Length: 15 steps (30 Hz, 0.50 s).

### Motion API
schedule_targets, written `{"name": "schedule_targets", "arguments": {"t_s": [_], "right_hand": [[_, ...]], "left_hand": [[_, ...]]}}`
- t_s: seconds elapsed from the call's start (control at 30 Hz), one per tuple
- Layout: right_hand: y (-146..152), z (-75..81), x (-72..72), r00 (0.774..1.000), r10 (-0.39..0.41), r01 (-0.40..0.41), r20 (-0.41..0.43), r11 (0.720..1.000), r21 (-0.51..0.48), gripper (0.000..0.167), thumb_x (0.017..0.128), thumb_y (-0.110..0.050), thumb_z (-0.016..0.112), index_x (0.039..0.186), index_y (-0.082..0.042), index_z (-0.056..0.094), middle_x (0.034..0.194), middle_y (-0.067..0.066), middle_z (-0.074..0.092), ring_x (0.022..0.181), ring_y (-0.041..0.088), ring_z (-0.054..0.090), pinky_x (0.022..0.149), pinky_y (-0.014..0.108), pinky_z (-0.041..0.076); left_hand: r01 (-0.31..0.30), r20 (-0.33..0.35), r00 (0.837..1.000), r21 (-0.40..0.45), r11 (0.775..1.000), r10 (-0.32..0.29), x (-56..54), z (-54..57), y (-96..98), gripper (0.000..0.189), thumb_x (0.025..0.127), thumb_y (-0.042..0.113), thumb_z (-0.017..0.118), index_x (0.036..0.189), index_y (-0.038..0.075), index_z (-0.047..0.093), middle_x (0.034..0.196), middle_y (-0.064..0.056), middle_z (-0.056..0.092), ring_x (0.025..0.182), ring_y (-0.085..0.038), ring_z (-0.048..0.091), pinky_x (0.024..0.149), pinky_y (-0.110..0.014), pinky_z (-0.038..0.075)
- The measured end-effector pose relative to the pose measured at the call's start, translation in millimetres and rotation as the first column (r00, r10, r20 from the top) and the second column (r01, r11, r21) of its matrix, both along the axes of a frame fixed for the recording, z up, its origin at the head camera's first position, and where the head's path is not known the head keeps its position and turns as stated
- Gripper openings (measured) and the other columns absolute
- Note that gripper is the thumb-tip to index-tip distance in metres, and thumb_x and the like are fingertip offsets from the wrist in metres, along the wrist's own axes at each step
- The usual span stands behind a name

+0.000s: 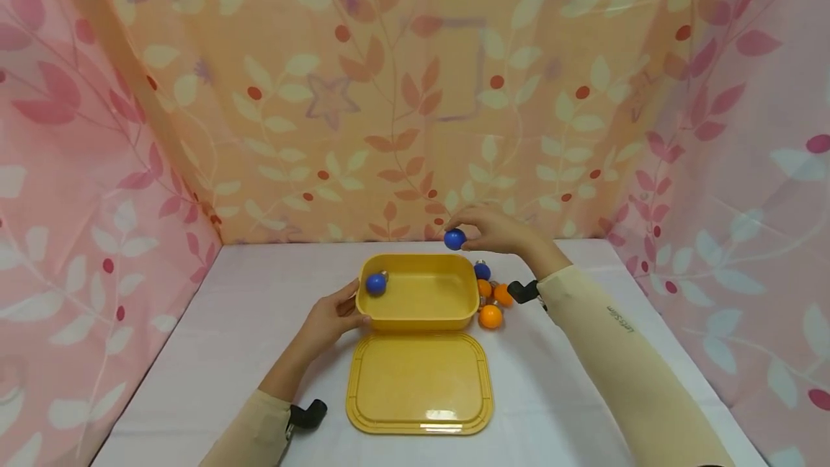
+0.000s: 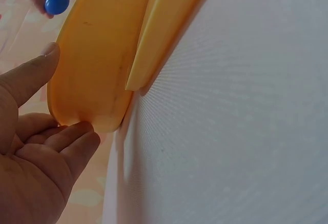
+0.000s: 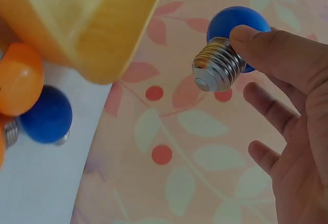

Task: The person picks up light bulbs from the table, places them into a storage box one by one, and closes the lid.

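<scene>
Orange bulbs (image 1: 491,317) and other blue bulb (image 1: 483,272) are crowding right side of yellow box (image 1: 415,324); lid (image 1: 420,384) is lying in front. Left hand (image 1: 329,319) is gripping box's left end. Right hand (image 1: 498,229) is pinching raised blue bulb (image 1: 454,239) near back right corner, ridged silver end (image 3: 219,67) pointing down-left in right wrist view, bulb slanting, looking round.

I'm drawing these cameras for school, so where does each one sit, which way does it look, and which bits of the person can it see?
Head: on the head, facing forward and down at the yellow box and lid; left hand, right hand and both sleeves show.
Left wrist: facing the left hand at the box's end; part of the right hand shows beyond.
Right wrist: facing the right hand, which pinches a blue bulb near the box.
Shared: both wrist views show that bulb, the box and the right hand.
</scene>
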State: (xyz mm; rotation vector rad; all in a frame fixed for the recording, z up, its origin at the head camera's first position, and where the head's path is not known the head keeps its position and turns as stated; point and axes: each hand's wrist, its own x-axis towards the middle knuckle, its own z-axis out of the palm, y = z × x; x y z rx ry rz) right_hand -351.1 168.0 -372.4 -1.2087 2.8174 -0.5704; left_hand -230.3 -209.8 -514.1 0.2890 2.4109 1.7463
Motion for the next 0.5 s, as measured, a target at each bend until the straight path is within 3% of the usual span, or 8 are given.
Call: {"name": "schedule_targets", "arguments": {"t_s": [0.17,0.33,0.5], "right_hand": [[-23,-0.9,-8.1,1.000,0.013,-0.014,0.016,0.999,0.047,0.039,0.090,-0.023,0.081,0.127,-0.033,0.072,0.134,-0.011,0.065,0.130,0.019,0.048,0.117,0.054,0.035],[-41,-11.5,-15.3,0.997,0.071,-0.073,0.033,0.996,0.054,0.035,0.092,-0.024,0.079,0.126,-0.029,0.072,0.131,-0.014,0.065,0.129,0.017,0.049,0.116,0.051,0.035],[-51,-25.7,-20.0,0.986,0.078,-0.084,0.149,0.996,0.033,0.035,0.092,-0.022,0.079,0.125,-0.027,0.072,0.128,-0.016,0.065,0.129,0.016,0.050,0.116,0.046,0.039]], "left_hand": [[0.008,-0.009,1.000,0.011,1.000,-0.008,-2.6,1.8,0.3,0.088,0.087,0.020,0.084,0.160,0.014,0.036,0.165,-0.007,0.034,0.145,-0.026,0.045,0.106,-0.028,0.048],[-0.006,-0.007,1.000,0.027,1.000,0.006,-0.3,-2.0,-0.6,0.089,0.086,0.019,0.085,0.160,0.014,0.036,0.165,-0.007,0.036,0.145,-0.027,0.045,0.104,-0.026,0.051],[0.010,-0.006,1.000,0.046,0.999,-0.010,-0.1,-4.5,-1.4,0.088,0.087,0.017,0.084,0.160,0.012,0.036,0.163,-0.009,0.038,0.143,-0.028,0.048,0.102,-0.025,0.052]]}}
